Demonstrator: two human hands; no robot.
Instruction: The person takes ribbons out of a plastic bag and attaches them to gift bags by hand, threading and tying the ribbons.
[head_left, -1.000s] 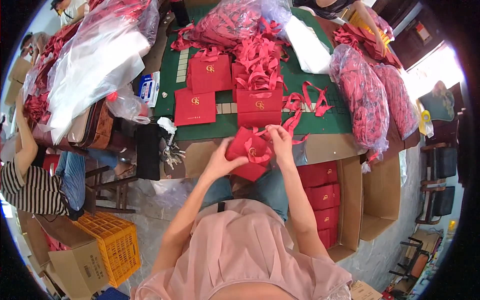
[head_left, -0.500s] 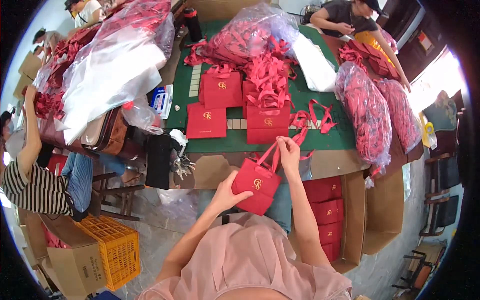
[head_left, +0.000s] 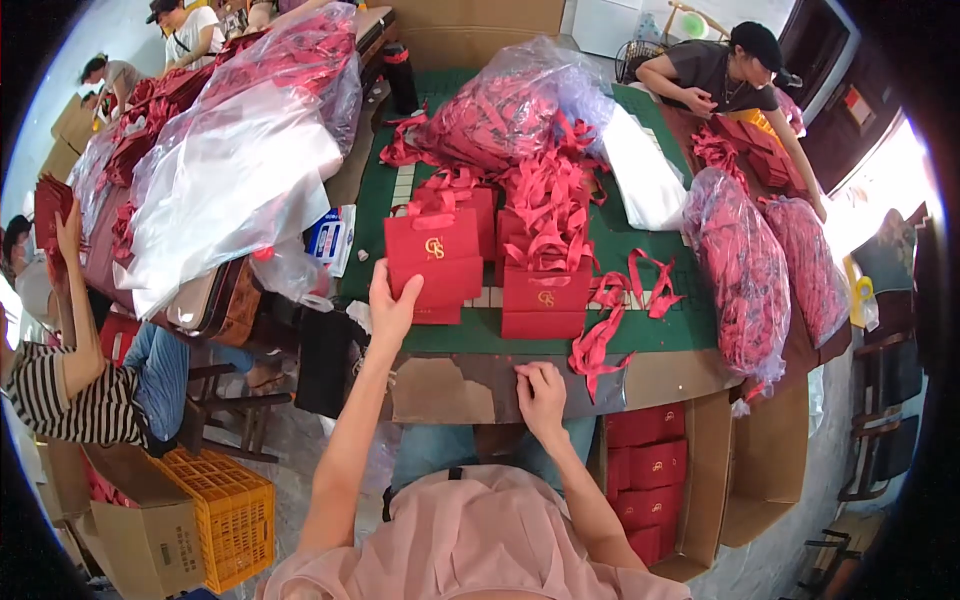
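Observation:
A small red paper gift bag [head_left: 425, 243] with a gold emblem is gripped by my left hand [head_left: 393, 303], thumb across its front. It is held over another flat red bag [head_left: 436, 314] at the left of the green mat. My right hand [head_left: 541, 397] lies at the table's front edge, its fingers curled in, with no object visible in them. Between the hands and farther back stands a stack of red bags [head_left: 545, 305] with a heap of red ribbon handles [head_left: 545, 205] on top. Loose red ribbons [head_left: 600, 340] lie to their right.
Plastic sacks of red goods [head_left: 500, 110] stand at the back, more [head_left: 738, 280] at the right. A black bottle [head_left: 399, 78] and a black pouch [head_left: 325, 365] are on the left. Below sit a carton of red bags [head_left: 700, 470] and a yellow crate [head_left: 235, 515]. Other people work nearby.
The bag has gone from in front of me up and left to the bags on the mat, still in my left hand. My right hand has let go of its ribbon handle and dropped to the table edge.

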